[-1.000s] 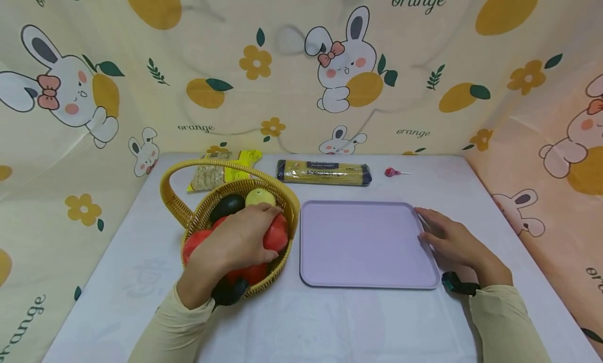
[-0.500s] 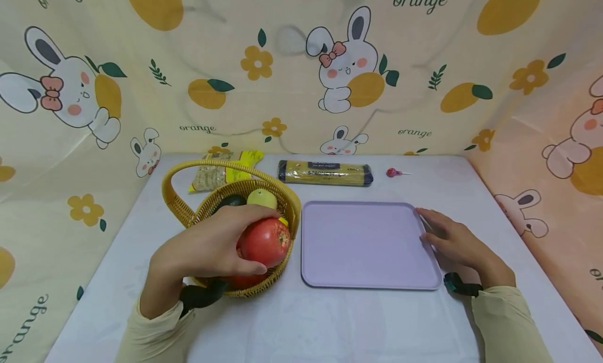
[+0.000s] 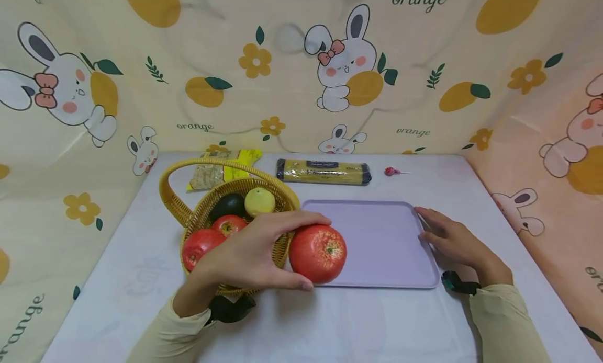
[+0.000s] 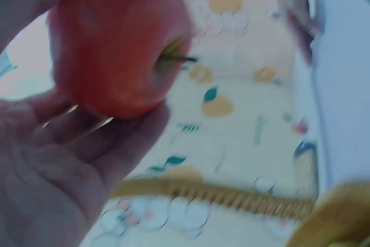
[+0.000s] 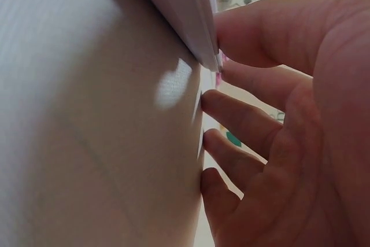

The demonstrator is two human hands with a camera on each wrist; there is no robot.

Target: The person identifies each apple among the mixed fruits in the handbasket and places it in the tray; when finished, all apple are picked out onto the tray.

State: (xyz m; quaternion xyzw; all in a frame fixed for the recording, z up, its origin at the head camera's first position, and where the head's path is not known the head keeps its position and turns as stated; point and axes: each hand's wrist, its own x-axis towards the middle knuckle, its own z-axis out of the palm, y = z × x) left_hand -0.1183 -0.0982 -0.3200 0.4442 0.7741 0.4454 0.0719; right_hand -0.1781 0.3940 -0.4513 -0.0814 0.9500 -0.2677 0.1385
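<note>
In the head view my left hand (image 3: 249, 250) holds a red apple (image 3: 318, 254), thumb on the near side and fingers on the far side. The apple overlaps the left part of a lilac tray (image 3: 372, 242). Close up in the left wrist view, the apple's stem (image 4: 179, 58) shows. Behind the left hand stands a wicker basket (image 3: 291, 201) with red apples (image 3: 202, 245), a dark green oval fruit (image 3: 227, 207) and a pale yellow-green round fruit (image 3: 259, 201). My right hand (image 3: 454, 240) rests at the tray's right edge, its thumb and fingertips against the rim.
Along the back of the table lie a yellow-and-clear bag (image 3: 209, 174), a spaghetti packet (image 3: 325, 172) and a red lollipop (image 3: 392, 171). The basket's tall handle (image 3: 176, 195) arches over its back left side. A printed cloth (image 3: 292, 91) hangs behind the table.
My left hand has lifted the apple out of the basket and carried it right, to over the tray's left edge. The right hand and the tray have stayed put.
</note>
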